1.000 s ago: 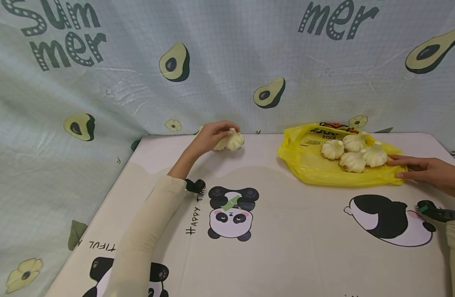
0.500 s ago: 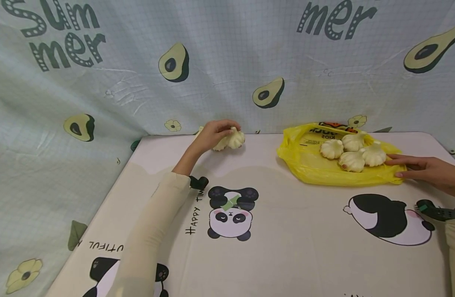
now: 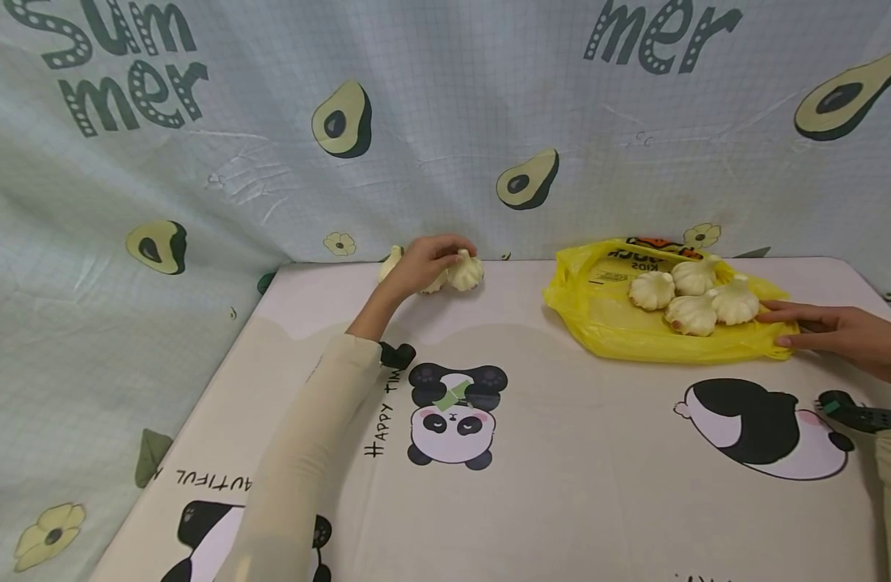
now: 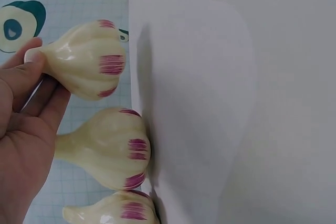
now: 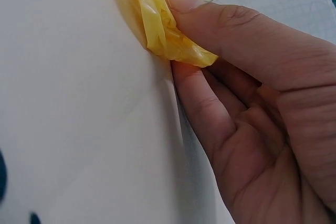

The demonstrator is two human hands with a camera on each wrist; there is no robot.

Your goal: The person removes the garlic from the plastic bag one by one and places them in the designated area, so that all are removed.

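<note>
At the far edge of the table, my left hand (image 3: 429,263) pinches a white garlic bulb (image 3: 466,272) by its stem, between thumb and fingers. Purple streaks mark the bulb's base in the left wrist view. Beside it in a row stand a second garlic bulb (image 4: 107,148) and a third garlic bulb (image 4: 118,209), partly behind the hand in the head view. On the right, my right hand (image 3: 846,338) pinches the edge of a yellow plastic bag (image 5: 163,30), thumb above and fingers beneath. Several garlic bulbs (image 3: 691,315) lie clustered on the bag.
The table (image 3: 562,453) wears a pale cloth printed with pandas and words. A hanging sheet (image 3: 431,97) with avocado prints rises right behind the table's far edge and along its left side.
My left hand has shifted slightly to the right with its garlic bulb, and more of the leftmost bulb shows behind it. The right hand and the bag have stayed in place.
</note>
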